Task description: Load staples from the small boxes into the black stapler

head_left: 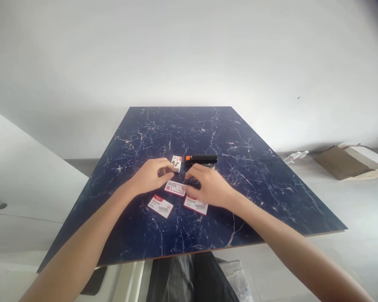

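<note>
My left hand [154,174] has its fingers curled at the left edge of a small white box [177,163] with a black picture and red marks. A gap shows between thumb and forefinger, and the box's right side is free. My right hand [208,184] is open, thumb and forefinger apart. Its thumb tip meets or overlaps the right end of a red-and-white staple box [174,187]. Just beyond this hand lies a black stapler [203,159] with an orange tip, its lower part hidden by the fingers.
Two flat red-and-white packages with stapler pictures lie nearer me: a left package [160,206] and a right package [195,206], partly under my right hand. All rest on a dark blue marbled table [176,130]. A cardboard box [343,162] and clear plastic [296,157] lie on the floor.
</note>
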`<state>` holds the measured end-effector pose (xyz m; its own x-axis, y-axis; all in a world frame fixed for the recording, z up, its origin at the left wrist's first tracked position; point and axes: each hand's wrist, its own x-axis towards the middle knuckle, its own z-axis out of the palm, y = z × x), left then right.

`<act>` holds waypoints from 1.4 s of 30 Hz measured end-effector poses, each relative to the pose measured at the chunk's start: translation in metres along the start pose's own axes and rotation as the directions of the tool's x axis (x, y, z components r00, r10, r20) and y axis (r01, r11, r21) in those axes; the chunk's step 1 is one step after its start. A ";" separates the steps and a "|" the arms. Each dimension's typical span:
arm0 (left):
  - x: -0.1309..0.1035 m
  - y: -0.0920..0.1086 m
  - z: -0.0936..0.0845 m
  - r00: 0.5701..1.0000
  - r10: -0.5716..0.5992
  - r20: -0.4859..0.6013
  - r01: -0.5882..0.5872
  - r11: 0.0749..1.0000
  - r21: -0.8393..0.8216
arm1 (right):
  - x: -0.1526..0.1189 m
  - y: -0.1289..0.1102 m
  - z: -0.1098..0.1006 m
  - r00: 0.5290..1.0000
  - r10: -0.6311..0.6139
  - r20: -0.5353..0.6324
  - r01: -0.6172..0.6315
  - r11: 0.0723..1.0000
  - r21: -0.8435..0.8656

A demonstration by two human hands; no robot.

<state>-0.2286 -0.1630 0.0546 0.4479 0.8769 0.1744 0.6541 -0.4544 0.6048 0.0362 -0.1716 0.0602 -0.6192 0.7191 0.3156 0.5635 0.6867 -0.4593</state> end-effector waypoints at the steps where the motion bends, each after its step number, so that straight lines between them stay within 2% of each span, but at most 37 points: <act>1: 0.000 -0.001 0.001 0.999 0.009 -0.045 -0.008 1.000 0.021 | 0.006 0.009 -0.005 0.996 0.034 -0.088 -0.036 0.999 -0.027; 2: 0.001 -0.001 0.002 0.996 0.013 -0.088 -0.009 0.999 0.040 | 0.009 0.020 -0.012 0.976 0.088 -0.201 -0.098 0.994 -0.041; 4: 0.001 -0.002 0.003 0.996 0.014 -0.090 -0.009 0.999 0.049 | 0.010 0.046 -0.028 0.881 0.238 -0.409 -0.261 0.965 0.002; 5: 0.001 -0.003 0.001 0.999 0.007 -0.046 -0.005 0.999 0.036 | 0.008 0.058 -0.036 0.857 0.306 -0.414 -0.319 0.947 0.038; 7: -0.001 -0.003 -0.004 0.996 -0.016 0.091 0.018 1.000 -0.020 | 0.005 0.078 -0.044 0.919 0.351 -0.179 -0.342 0.936 0.080; 9: -0.002 -0.003 -0.011 0.973 -0.031 0.229 0.048 0.996 -0.070 | 0.005 0.089 -0.043 0.947 0.307 0.094 -0.314 0.946 0.077; 11: -0.003 -0.002 -0.014 0.952 -0.026 0.305 0.054 0.995 -0.082 | 0.011 0.093 -0.037 0.946 0.261 0.190 -0.276 0.959 0.059; 12: -0.003 -0.001 -0.013 0.958 -0.023 0.286 0.047 0.996 -0.077 | 0.016 0.094 -0.034 0.951 0.242 0.194 -0.258 0.964 0.059; 13: -0.002 0.000 -0.011 0.976 -0.026 0.215 0.041 0.997 -0.065 | 0.020 0.094 -0.031 0.955 0.220 0.199 -0.237 0.969 0.069; 15: 0.002 0.000 -0.003 0.999 -0.023 -0.046 0.022 1.000 -0.014 | 0.028 0.095 -0.030 0.958 0.165 0.236 -0.197 0.973 0.118; 17: 0.006 -0.002 0.009 0.962 0.044 -0.271 -0.021 0.996 0.087 | 0.029 0.098 -0.030 0.961 0.137 0.240 -0.180 0.969 0.167; 18: 0.009 -0.004 0.014 0.946 0.098 -0.308 -0.055 0.988 0.144 | 0.028 0.100 -0.030 0.965 0.139 0.224 -0.182 0.966 0.184; 21: 0.014 -0.012 0.029 0.948 0.224 -0.226 -0.168 0.955 0.243 | 0.019 0.107 -0.027 0.971 0.188 0.148 -0.219 0.947 0.236; 25: 0.017 -0.019 0.036 0.955 0.220 -0.197 -0.166 0.953 0.255 | 0.012 0.112 -0.020 0.974 0.202 0.106 -0.225 0.925 0.306; 28: 0.017 -0.016 0.033 0.965 0.184 -0.188 -0.135 0.959 0.248 | 0.011 0.113 -0.028 0.978 0.180 0.104 -0.202 0.940 0.275; 32: 0.013 -0.012 0.022 0.979 0.150 -0.136 -0.111 0.960 0.257 | 0.009 0.118 -0.052 0.967 0.246 0.072 -0.254 0.953 0.164; 34: 0.010 -0.012 0.018 0.984 0.134 -0.118 -0.099 0.960 0.263 | 0.008 0.118 -0.057 0.964 0.254 0.079 -0.264 0.950 0.164; 38: 0.009 -0.017 0.020 0.990 0.121 -0.070 -0.098 0.958 0.269 | 0.010 0.110 -0.039 0.978 0.166 0.129 -0.189 0.964 0.188; 40: 0.010 -0.020 0.023 0.990 0.136 -0.044 -0.117 0.950 0.288 | 0.012 0.107 -0.030 0.980 0.162 0.120 -0.180 0.970 0.164; 42: 0.011 -0.021 0.025 0.988 0.148 -0.042 -0.127 0.940 0.316 | 0.011 0.110 -0.032 0.977 0.177 0.120 -0.193 0.971 0.140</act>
<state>-0.2222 -0.1480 0.0238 0.5137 0.8060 0.2939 0.7506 -0.5882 0.3010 0.1087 -0.0845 0.0400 -0.5707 0.8112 0.1274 0.5902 0.5131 -0.6233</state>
